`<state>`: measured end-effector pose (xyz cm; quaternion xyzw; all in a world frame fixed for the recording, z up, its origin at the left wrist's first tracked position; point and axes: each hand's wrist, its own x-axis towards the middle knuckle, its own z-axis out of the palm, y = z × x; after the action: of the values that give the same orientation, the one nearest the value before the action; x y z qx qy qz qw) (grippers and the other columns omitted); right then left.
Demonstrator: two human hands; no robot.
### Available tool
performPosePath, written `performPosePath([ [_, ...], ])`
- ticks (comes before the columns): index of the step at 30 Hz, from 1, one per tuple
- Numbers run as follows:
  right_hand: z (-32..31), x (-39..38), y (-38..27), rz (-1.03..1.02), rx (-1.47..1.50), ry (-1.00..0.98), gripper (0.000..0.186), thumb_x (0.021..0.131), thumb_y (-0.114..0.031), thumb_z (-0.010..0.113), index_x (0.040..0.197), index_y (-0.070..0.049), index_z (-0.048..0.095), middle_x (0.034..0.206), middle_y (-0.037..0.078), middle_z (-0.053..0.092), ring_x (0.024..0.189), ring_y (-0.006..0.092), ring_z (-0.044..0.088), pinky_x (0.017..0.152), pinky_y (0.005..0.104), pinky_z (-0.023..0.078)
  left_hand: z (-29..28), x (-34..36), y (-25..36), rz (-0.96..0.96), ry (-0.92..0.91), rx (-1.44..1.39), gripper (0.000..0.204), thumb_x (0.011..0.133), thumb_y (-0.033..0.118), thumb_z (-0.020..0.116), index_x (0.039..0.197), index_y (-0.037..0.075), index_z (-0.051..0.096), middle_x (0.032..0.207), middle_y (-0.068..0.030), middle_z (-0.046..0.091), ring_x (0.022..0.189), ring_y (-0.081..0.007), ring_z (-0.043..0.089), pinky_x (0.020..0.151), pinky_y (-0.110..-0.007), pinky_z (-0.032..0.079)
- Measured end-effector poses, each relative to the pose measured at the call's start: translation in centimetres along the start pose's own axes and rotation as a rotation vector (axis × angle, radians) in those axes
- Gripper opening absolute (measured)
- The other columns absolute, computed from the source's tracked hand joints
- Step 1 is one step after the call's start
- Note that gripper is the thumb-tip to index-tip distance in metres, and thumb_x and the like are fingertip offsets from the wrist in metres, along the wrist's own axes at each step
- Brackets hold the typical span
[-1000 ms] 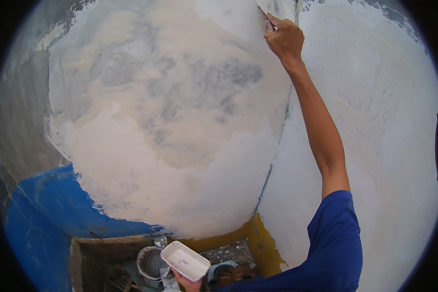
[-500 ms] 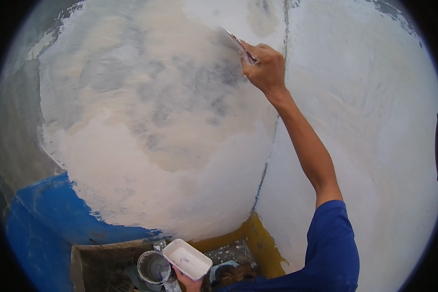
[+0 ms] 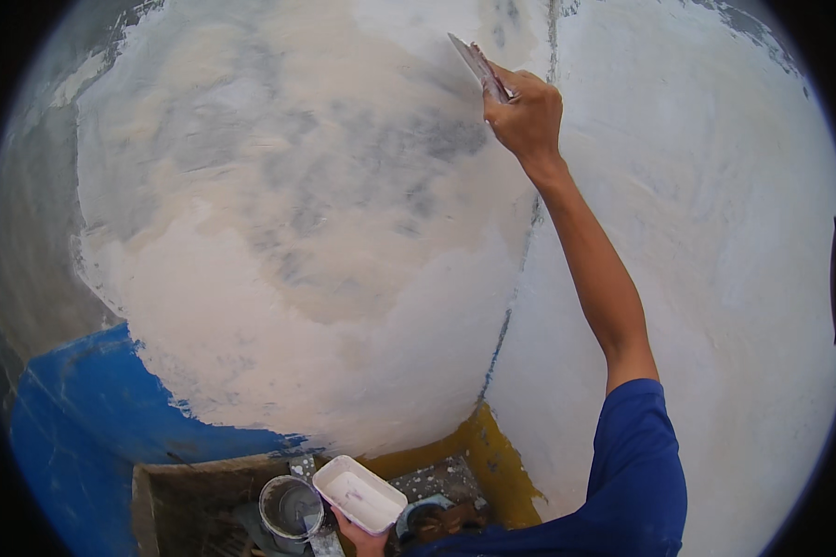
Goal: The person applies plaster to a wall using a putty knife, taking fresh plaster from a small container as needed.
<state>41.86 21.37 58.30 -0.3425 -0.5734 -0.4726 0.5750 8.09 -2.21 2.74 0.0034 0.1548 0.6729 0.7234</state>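
— How do we find the right arm in the head view?
— We see it raised from the lower right, a little bent at the elbow, the forearm slanting up and leftward. Near the top, the right hand [image 3: 529,116] has its fingers curled firmly around a flat-bladed tool [image 3: 474,63]
— And where does the tool lie against that grip?
— It juts out of the fingers toward the upper left, just beside the patchy wall [image 3: 316,213]; whether its edge touches, we cannot tell
— What about our left hand [image 3: 360,536]?
— It is low, near the bottom edge, closed on the near side of a white tray [image 3: 373,480]. The tray lies above and across the fingers, whose tips are mostly hidden
— Shapes and textures?
— We have a shallow, rectangular tray with rounded corners and pale smears inside. Just left of it stands a round bucket [image 3: 271,509] with greyish contents. The wall is coated in cream and white with smoky grey blotches, ending raggedly over blue paint [image 3: 111,390]; a worn yellow band [image 3: 497,464] marks the foot of the corner
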Motion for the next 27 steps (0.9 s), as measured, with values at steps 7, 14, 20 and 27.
performPosePath([
  [7,2.6,7.5,7.9,-0.122,-0.614,0.017,0.038,0.073,-0.017,0.066,0.110,-0.017,0.073,0.064,0.013,0.064,0.063,0.0277,0.065,0.058,0.0405,0.054,0.5,0.1,0.2,0.038,-0.059,0.024,0.064,0.094,0.060,0.039,0.142,0.018,0.040,0.136,-0.0060,0.052,0.123,-0.0326,0.051,0.102,-0.056,0.041],
  [14,-0.3,6.8,2.3,0.161,-0.073,-0.039,0.032,0.075,-0.022,0.063,0.104,-0.018,0.075,0.063,0.014,0.064,0.053,0.0302,0.062,0.057,0.0351,0.050,-0.3,0.1,0.4,0.069,-0.045,0.015,0.067,0.093,0.062,0.040,0.144,0.019,0.038,0.141,-0.0057,0.048,0.126,-0.0343,0.048,0.104,-0.058,0.038],
  [20,0.3,11.5,9.5,0.151,-0.392,0.089,0.028,0.077,-0.017,0.057,0.099,-0.017,0.075,0.076,0.019,0.067,0.072,0.0378,0.065,0.066,0.0466,0.052,-0.3,0.7,-0.3,-0.004,-0.025,-0.038,0.066,0.093,0.063,0.039,0.144,0.020,0.038,0.141,-0.0067,0.048,0.125,-0.0345,0.049,0.103,-0.059,0.039],
  [27,-1.2,6.2,4.1,0.354,-0.078,-0.106,0.028,0.074,-0.021,0.066,0.100,-0.017,0.075,0.070,0.014,0.066,0.062,0.0299,0.063,0.060,0.0391,0.051,1.3,-0.4,-0.5,-0.008,0.008,-0.095,0.067,0.093,0.065,0.037,0.143,0.021,0.039,0.140,-0.0070,0.048,0.124,-0.0352,0.049,0.101,-0.061,0.039],
])
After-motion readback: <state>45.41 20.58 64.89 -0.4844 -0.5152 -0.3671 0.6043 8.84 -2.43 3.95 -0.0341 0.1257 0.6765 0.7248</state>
